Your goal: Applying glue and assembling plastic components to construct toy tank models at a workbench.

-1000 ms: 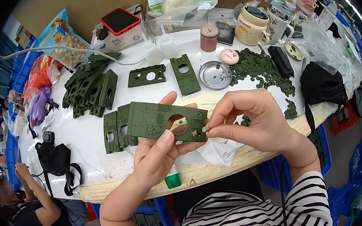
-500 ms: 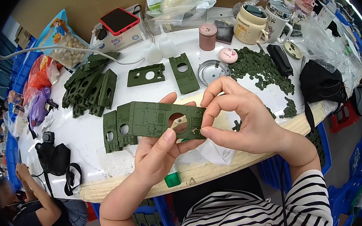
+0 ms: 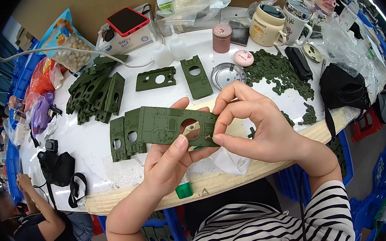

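Observation:
My left hand grips a dark green plastic model hull plate from below, thumb on the face beside its round hole. At the plate's right end, the thumb and forefinger of my right hand are pinched against the edge. Any tiny piece between those fingertips is hidden. Two similar green plates lie on the table left of the held one, partly covered by it. Farther back rest another flat green plate and a plate on its side.
A stack of green hull parts stands at the left. Small green pieces are heaped at the right, near a round metal dish. Bottles, mugs and a red-cased phone line the back. A green-capped bottle is by the front edge.

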Available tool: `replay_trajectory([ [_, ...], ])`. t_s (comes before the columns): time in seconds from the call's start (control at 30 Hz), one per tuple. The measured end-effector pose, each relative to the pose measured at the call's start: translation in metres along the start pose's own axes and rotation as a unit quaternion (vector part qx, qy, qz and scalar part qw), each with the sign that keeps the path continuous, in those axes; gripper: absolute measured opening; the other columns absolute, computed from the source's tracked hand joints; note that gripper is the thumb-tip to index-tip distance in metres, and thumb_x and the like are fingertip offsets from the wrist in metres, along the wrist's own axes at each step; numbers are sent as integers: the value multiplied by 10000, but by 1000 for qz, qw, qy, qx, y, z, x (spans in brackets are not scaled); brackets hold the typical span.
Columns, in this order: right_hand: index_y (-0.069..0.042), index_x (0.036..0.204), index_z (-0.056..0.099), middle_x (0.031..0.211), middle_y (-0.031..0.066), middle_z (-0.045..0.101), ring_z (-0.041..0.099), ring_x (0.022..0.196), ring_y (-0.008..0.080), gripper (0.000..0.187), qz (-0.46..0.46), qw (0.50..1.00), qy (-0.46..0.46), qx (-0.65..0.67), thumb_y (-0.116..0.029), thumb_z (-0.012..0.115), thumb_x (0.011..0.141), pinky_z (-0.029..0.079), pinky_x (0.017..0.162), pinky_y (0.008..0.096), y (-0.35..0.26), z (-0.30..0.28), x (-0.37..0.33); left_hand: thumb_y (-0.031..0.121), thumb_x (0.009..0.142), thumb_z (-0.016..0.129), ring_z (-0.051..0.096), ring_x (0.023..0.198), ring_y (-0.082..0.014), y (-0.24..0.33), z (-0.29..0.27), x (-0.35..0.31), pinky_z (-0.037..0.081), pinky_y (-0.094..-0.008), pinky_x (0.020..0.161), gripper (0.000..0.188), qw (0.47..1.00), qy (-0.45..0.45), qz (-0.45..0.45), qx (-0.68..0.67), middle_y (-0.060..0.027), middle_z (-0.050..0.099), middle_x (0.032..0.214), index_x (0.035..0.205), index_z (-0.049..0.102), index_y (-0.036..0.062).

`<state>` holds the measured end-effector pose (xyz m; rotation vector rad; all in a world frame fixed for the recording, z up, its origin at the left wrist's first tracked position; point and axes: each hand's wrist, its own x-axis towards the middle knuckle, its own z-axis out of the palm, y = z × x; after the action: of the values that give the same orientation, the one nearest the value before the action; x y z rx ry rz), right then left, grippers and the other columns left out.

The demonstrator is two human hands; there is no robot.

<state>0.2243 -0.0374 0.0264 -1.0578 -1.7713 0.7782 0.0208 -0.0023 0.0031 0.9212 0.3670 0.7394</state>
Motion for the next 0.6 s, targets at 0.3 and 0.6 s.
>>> replay_trajectory([
  [0.3,-49,710,595,920,74,509,544,932,219,101,4,1000,1,0,-102,680,729,434,808,330,0,0,1,175,959,403,412,1263,-304,1,0,0,426,-479,1000,569,1000,-1,-7,12,-173,353,1382,1447,120,97],
  [0.6,-45,707,599,904,85,500,561,917,228,86,1,1000,0,5,-87,673,717,443,801,327,0,0,1,169,957,404,416,1257,-304,1,1,0,427,-478,999,572,1000,0,-7,12,-174,341,1388,1449,120,99],
])
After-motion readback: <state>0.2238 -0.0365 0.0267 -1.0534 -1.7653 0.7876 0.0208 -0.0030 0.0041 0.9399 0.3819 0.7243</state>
